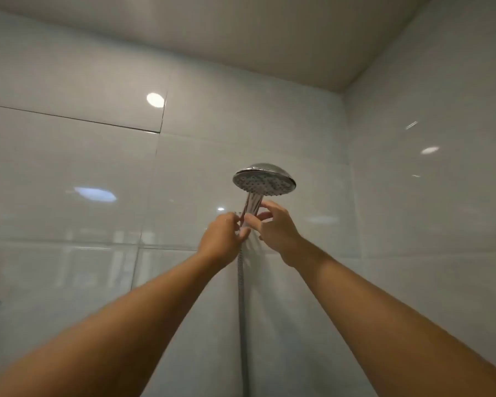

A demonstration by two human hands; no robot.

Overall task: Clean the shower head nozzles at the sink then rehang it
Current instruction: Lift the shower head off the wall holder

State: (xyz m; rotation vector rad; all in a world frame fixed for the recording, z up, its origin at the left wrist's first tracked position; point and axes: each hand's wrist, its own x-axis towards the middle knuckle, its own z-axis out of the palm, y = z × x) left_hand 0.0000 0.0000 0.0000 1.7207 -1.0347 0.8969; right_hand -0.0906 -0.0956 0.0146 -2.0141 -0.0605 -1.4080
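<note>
You reached both arms up toward the far tiled wall [69,173]. The shower head [264,179] was up high on that wall, near the corner on the right. Its round face with the little nozzles pointed down at you, and its shiny handle [252,206] ran down from it. Your left hand [222,239] pinched the bottom of the handle with its fingers pressed together on it. Your right hand [275,227] touched the handle from the right, its fingers curled loosely around it with some spread. The metal hose [242,296] hung straight down below your hands, between your arms.
</note>
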